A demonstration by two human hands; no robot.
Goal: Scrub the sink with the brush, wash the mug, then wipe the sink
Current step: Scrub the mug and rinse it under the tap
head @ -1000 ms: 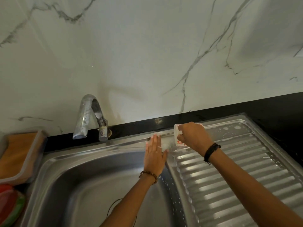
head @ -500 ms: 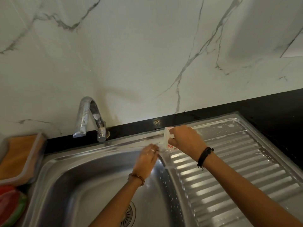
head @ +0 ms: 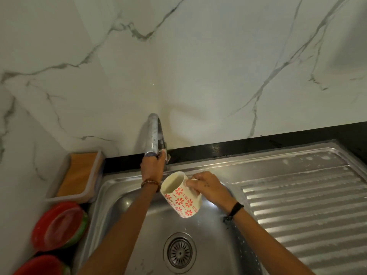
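**A:** Nearest first: drain (head: 179, 252) at the bottom of the sink (head: 123, 207), plenty of bare steel around it. Two red plates (head: 57, 227) stacked off the left rim, a second red one (head: 41, 265) cut off by the frame edge.

**B:** And the hands?

**A:** Right hand (head: 208, 188) curled round the handle side of the mug (head: 181, 196), thumb and fingers wrapped tight. Mug held up over the basin, tilted with the mouth toward the tap, touching nothing else. White with red flower print, pale inside; can't tell if any water in it.

**B:** Left?

**A:** Left hand (head: 153, 166) further back, reaching up to the tap (head: 154, 133), fingers closed around the spout end or the knob behind it. Can't tell which part exactly, hidden by the hand itself. Beaded bracelet on that wrist, dark band on the right one.

**B:** Anything else around?

**A:** Ribbed drainboard (head: 307, 205) to the right of the basin, soapy patches near its far edge. Clear tub (head: 77, 175) by the left back corner with something orange in it, probably a sponge or cloth. Black worktop (head: 258, 143) strip behind the sink, then marble wall (head: 198, 66) straight up. Tight gap between the mug and the left forearm, open room down toward the drain.
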